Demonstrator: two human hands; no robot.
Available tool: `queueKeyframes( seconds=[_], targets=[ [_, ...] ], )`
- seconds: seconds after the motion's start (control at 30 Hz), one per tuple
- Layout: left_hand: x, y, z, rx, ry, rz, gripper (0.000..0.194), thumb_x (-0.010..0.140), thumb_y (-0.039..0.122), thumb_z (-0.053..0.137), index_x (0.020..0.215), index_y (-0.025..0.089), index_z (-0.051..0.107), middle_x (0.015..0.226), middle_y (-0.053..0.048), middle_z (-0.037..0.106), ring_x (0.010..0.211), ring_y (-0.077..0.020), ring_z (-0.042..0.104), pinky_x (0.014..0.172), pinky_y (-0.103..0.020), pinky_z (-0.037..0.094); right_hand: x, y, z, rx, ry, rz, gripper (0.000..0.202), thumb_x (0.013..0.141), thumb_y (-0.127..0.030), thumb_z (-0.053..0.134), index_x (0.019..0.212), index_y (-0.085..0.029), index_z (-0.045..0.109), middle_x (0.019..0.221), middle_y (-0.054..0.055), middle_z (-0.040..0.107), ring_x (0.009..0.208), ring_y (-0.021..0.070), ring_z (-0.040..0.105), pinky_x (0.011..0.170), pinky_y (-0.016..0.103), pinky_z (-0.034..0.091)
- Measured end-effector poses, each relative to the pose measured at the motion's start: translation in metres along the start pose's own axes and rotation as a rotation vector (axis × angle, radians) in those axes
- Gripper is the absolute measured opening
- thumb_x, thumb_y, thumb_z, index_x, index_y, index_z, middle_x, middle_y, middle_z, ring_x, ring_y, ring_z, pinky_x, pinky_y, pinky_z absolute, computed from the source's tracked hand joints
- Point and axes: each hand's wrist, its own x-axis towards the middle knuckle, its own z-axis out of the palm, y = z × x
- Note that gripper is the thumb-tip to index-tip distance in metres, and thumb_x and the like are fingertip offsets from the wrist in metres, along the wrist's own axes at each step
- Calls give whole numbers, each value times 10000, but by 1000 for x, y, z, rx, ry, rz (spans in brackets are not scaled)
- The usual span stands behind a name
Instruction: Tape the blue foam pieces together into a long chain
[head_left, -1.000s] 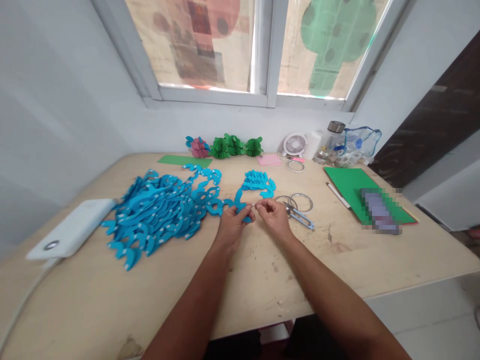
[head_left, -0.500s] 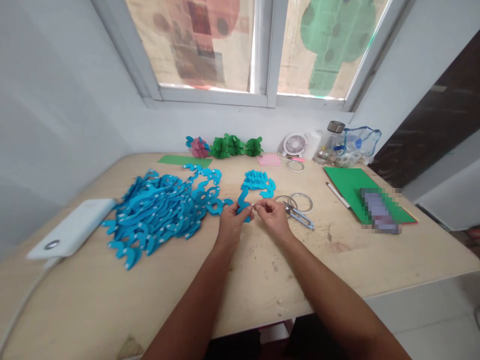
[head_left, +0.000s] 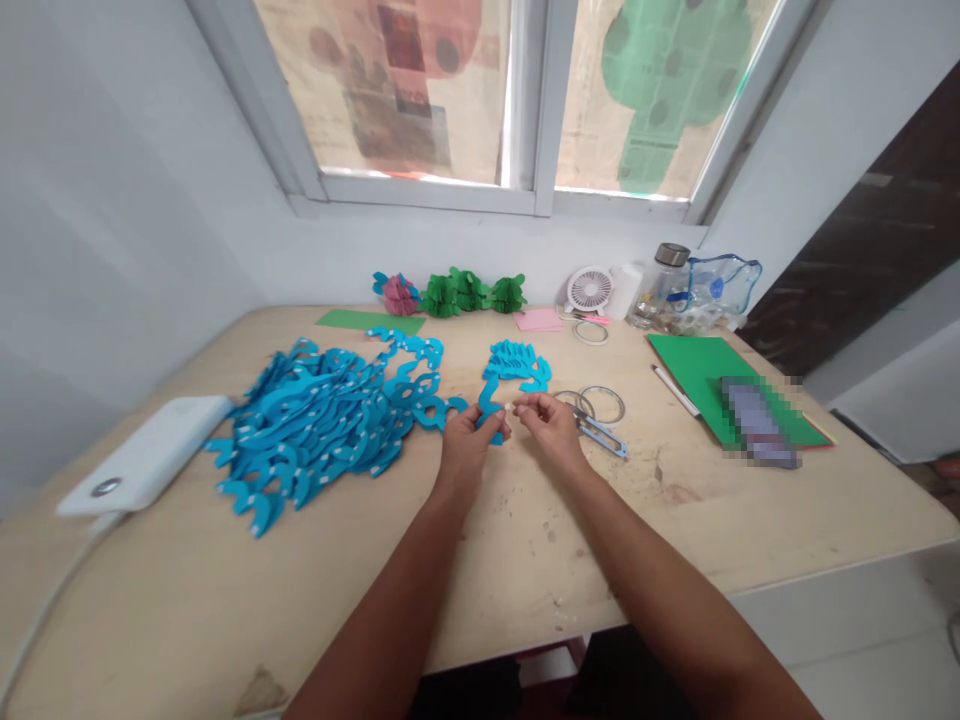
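Note:
My left hand (head_left: 471,438) pinches a blue curved paper piece (head_left: 489,408), which stands up in a wavy shape above the fingers. Close by on the right, my right hand (head_left: 551,425) has thumb and finger pressed on a tiny white bit (head_left: 509,408), perhaps a tape backing; a narrow gap parts the two hands. Left of them lies a large heap of blue curved paper pieces (head_left: 322,420) with small white squares on them. Just behind the hands sits a smaller bundle of blue paper pieces (head_left: 511,360).
Blue-handled thread snips (head_left: 602,437) and metal rings (head_left: 604,403) lie right of my right hand. A white power bank (head_left: 146,455) with a cable is at left. Green folded paper shapes (head_left: 465,292), a small fan (head_left: 589,290) and a glass jar (head_left: 664,285) line the wall.
My right hand has drawn slightly away to the right from my left hand, and the white bit at its fingertips shows more plainly. The left hand has barely moved.

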Motion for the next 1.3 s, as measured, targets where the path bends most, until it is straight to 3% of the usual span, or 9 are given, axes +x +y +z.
queueKeyframes(
  seconds=[0.13,0.43,0.7,1.13,1.3],
  targets=[
    [-1,0,0,21,-31,36,179,631,224,648,476,161,581,482,20,538,500,-96,464,537,-214,363,-2,-3,2,-46,-24,-63,169,696,-286,590,817,-182,647,775,27,664,637,140,566,584,246,429],
    [-1,0,0,-33,-70,15,183,614,214,665,466,151,578,483,18,543,502,-89,467,540,-209,371,-4,-2,1,-221,-13,-146,102,734,-277,548,703,-184,575,683,-5,600,607,122,522,587,240,404],
    [-3,4,-2,-301,-105,-163,132,606,256,699,618,139,639,525,10,566,497,-96,504,507,-221,385,-2,-5,1,-29,-83,-93,150,745,-342,518,718,-194,513,742,4,577,651,127,522,588,240,427],
    [-3,3,-2,-315,-95,-167,172,583,254,731,566,136,607,522,2,574,504,-97,514,519,-227,405,-3,-11,3,35,-83,-53,184,699,-368,569,672,-189,539,663,-5,577,570,114,497,542,233,409],
    [-6,5,1,-346,-108,-198,178,581,260,738,643,144,619,536,9,582,512,-104,525,512,-227,411,-3,-9,4,87,-66,-6,200,683,-381,590,677,-186,550,702,11,610,629,128,540,557,235,426]
  ],
)
